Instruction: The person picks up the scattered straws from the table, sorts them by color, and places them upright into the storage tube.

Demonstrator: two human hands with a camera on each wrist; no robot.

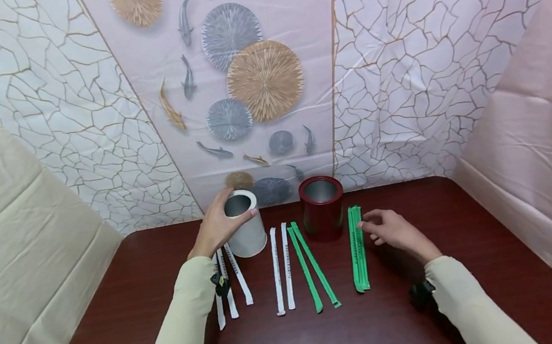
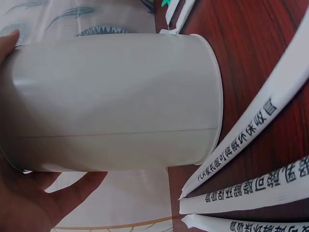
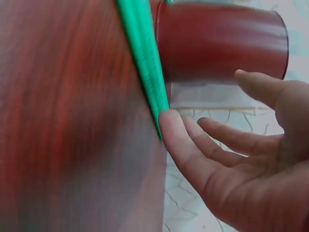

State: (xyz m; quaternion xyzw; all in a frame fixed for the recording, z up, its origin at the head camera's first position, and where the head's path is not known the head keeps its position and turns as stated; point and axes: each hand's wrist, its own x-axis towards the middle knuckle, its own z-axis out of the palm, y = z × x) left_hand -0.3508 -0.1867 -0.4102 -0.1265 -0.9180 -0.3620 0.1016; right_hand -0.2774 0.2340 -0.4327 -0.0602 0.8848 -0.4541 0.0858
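My left hand (image 1: 217, 224) grips a white can (image 1: 251, 234) near its open top, thumb across the front and fingers round the far side. The can stands upright on the table. In the left wrist view the white can (image 2: 116, 101) lies sideways across the picture, with three white paper-wrapped straws (image 2: 241, 140) near its base. My right hand (image 1: 395, 232) is beside a bundle of green wrapped straws (image 1: 358, 248), fingers loosely bent. In the right wrist view a fingertip of the right hand (image 3: 231, 159) overlaps the end of the green straws (image 3: 145, 58).
A dark red can (image 1: 323, 215) stands upright at the back of the dark wooden table (image 1: 376, 331). Two white wrapped straws (image 1: 277, 274) and two green wrapped straws (image 1: 305, 271) lie between the cans, towards me. A patterned cloth (image 1: 400, 95) hangs behind the table.
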